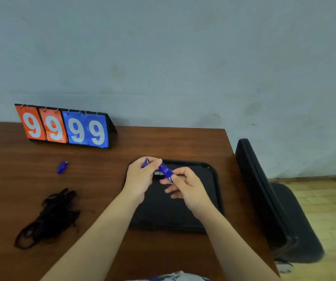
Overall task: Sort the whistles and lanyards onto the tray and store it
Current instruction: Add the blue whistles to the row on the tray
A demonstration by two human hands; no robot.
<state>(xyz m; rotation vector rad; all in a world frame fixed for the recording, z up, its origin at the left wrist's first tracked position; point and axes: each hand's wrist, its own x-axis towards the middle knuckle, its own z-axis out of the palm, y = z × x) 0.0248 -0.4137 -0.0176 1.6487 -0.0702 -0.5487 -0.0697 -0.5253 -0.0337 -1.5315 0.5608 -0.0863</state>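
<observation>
From my remote seat I am looking down on a brown tabletop [173, 142] with a black tray [216, 179] lying flat on it near the right edge. Both hands are raised over the far half of the tray. The left hand [140, 179] is curled round a small blue piece [146, 162] that looks like a whistle, though most of it is hidden in the fingers. The right hand [187, 187] pinches the near end of a blue whistle [166, 172] between thumb and forefinger, its other fingers loosely spread below. That whistle slants up towards the left hand's fingertips, and the two hands are almost touching there. The tray's floor is dark, and I can make out only a small pale patch beneath the held whistle; I cannot tell what that patch is. Another blue whistle, the loose whistle [62, 167], lies on the tabletop well to the left of the tray. Nearer me on that side, a tangled heap of black lanyards [49, 218] rests on the wood, apart from the tray. A flip scoreboard [66, 127] reading 99 in orange and 99 in blue stands at the back against the grey wall [163, 57]. A black chair [264, 199] sits just beside the tabletop's right edge.
</observation>
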